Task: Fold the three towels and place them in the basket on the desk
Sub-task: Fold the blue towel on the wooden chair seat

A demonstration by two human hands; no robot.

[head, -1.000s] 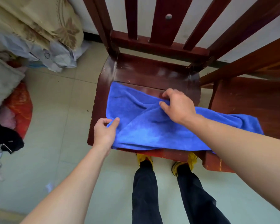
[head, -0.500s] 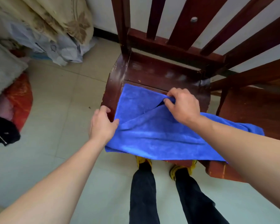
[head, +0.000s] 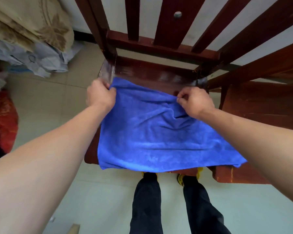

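"Head camera's catching the left hand (head: 100,97) gripping the far-left corner of the blue towel (head: 150,132), having jumped up from its near edge."

"And the right hand (head: 194,103) is pinching the far edge. The towel's lying flatter across the chair seat (head: 159,76), getting squared for folding."

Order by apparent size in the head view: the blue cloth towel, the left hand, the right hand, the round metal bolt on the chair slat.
1. blue cloth towel, the largest.
2. left hand and right hand: they look alike, so not ranked.
3. round metal bolt on the red wooden chair slat, the smallest.
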